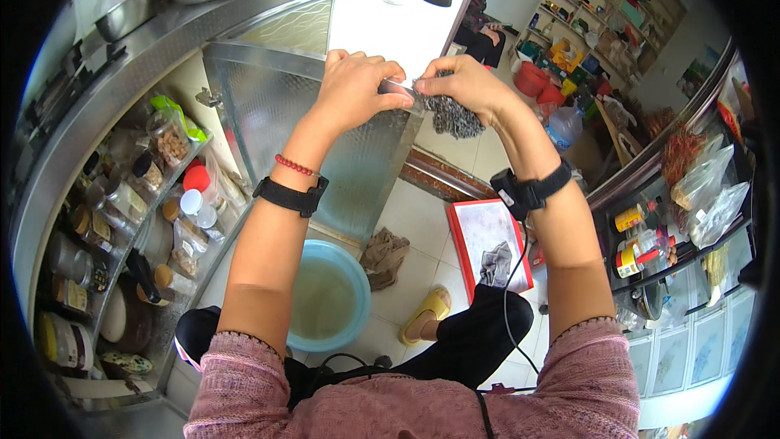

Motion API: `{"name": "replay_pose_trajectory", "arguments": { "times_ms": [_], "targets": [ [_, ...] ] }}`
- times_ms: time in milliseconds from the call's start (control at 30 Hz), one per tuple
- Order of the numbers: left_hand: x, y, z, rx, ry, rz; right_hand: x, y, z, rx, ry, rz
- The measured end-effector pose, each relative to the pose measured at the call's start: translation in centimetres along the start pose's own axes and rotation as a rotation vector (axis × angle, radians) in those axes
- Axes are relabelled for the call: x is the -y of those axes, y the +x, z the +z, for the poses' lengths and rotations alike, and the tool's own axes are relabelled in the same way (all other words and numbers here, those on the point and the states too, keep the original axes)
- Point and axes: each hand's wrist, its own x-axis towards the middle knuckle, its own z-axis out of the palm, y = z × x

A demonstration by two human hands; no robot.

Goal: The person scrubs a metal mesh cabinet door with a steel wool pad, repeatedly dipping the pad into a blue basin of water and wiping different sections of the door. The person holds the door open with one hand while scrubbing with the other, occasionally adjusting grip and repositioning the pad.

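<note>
An open cabinet door (292, 113) with a metal frame and a textured, translucent panel stands in front of me. My left hand (359, 85) is closed around the top of its frame near the outer corner. Steel wool (457, 116), a dark grey curly scrubber, is bunched in my right hand (466, 85). The thumb and fingers of that hand meet the frame's corner right beside my left thumb. The exact contact under the fingers is hidden.
Jars and bags crowd the cabinet shelves (143, 213) at left. On the floor are a light blue basin (329, 296) of cloudy water, a brown rag (385, 258) and a red-edged box (487, 244) with a grey cloth. A seated person (484, 12) is beyond the doorway.
</note>
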Motion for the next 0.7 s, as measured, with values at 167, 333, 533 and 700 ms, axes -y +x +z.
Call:
{"name": "replay_pose_trajectory", "arguments": {
  "times_ms": [167, 333, 533, 700],
  "targets": [
    [-0.1, 0.8, 0.9, -0.012, 0.016, -0.045, -1.5, 1.5, 1.0, -0.305, -0.201, 0.056],
    [0.0, 1.1, 0.6, 0.009, -0.005, -0.061, -0.5, -0.3, 0.8, -0.243, 0.051, 0.092],
    [-0.3, 0.7, 0.1, 0.058, -0.03, -0.1, -0.9, 0.3, 0.1, -0.134, -0.151, -0.015],
    [-0.5, 0.9, 0.2, 0.056, -0.045, -0.115, -2.8, 2.4, 0.3, -0.295, -0.244, 0.109]
  ]
}}
